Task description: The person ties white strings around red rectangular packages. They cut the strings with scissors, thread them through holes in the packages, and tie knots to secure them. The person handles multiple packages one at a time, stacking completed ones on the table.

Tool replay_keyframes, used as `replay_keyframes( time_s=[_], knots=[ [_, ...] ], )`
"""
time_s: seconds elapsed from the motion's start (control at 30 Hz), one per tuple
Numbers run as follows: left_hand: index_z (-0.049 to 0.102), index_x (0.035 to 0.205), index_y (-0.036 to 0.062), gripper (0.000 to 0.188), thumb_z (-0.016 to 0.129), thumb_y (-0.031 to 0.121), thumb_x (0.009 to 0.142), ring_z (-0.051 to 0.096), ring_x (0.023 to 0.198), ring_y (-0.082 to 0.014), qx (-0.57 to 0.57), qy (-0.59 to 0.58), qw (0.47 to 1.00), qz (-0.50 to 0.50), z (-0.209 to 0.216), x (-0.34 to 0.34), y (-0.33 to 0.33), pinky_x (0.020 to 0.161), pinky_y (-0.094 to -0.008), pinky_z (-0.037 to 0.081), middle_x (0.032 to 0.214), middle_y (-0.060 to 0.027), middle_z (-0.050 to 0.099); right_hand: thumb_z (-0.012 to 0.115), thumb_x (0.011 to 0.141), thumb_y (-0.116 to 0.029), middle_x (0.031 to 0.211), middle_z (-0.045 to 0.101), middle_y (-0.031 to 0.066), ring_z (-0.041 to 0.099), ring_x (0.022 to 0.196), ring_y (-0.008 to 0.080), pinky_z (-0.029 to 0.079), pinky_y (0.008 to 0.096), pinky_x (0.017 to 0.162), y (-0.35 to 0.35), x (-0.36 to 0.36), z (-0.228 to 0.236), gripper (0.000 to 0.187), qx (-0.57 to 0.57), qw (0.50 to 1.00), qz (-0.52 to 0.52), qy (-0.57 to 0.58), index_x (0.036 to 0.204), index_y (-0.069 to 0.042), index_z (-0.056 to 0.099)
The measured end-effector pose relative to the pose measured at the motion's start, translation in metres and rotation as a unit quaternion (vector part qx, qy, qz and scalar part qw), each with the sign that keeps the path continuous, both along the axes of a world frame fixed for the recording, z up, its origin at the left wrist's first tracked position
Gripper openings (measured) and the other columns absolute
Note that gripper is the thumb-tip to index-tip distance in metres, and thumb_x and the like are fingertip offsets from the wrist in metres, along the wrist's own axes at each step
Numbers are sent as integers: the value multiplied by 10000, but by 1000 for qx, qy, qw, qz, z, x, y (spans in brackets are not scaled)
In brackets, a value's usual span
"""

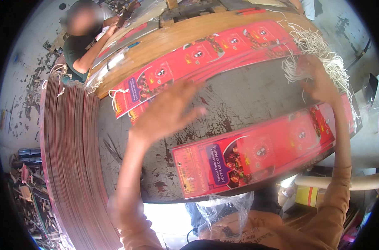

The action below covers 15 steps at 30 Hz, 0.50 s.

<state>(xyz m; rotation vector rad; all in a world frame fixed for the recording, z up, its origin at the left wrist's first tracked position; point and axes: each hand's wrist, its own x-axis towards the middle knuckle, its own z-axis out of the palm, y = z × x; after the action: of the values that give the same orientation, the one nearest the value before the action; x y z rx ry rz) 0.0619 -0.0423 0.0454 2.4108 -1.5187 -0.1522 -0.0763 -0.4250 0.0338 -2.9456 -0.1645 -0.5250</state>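
My left hand (164, 111) is above the dark worktable (239, 93), fingers stretched and thumb apart, with nothing in it. It is slightly blurred and hides part of a stack of red printed strips (206, 52); a white string is looped through the stack's left end. Over at the right, my right hand (318, 81) is among a heap of white strings (323, 50). Its fingers are smeared by motion, so whether they grip any string is unclear. Nearer to me lies another stack of red printed strips (260, 152), with small holes at its left end.
Scissors (111, 148) lie left of my left forearm. A tall stack of strips (70, 158) stands along the table's left side. Across the table sits a person (83, 46), near a blue pen (133, 44). Clear plastic (227, 208) hangs at the near edge.
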Motion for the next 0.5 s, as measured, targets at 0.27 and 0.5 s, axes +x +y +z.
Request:
replay_keyframes(
  time_s=[0.27, 0.5],
  knots=[
    [471, 1203, 53, 649, 749, 355, 700, 500, 957, -303, 56, 166, 983, -60, 5, -46, 52, 829, -366, 421, 1000, -133, 474, 646, 711, -20, 969, 537, 112, 493, 991, 311, 362, 417, 934, 10, 4, -15, 123, -64, 996, -21, -56, 820, -31, 589],
    [491, 1125, 41, 489, 700, 290, 759, 520, 950, -278, -1, 193, 977, -92, -15, -26, 62, 781, -374, 427, 997, -119, 515, 656, 720, -33, 869, 612, 87, 554, 873, 284, 406, 392, 864, 24, 6, -2, 82, -65, 992, -38, -105, 800, -18, 646]
  ],
)
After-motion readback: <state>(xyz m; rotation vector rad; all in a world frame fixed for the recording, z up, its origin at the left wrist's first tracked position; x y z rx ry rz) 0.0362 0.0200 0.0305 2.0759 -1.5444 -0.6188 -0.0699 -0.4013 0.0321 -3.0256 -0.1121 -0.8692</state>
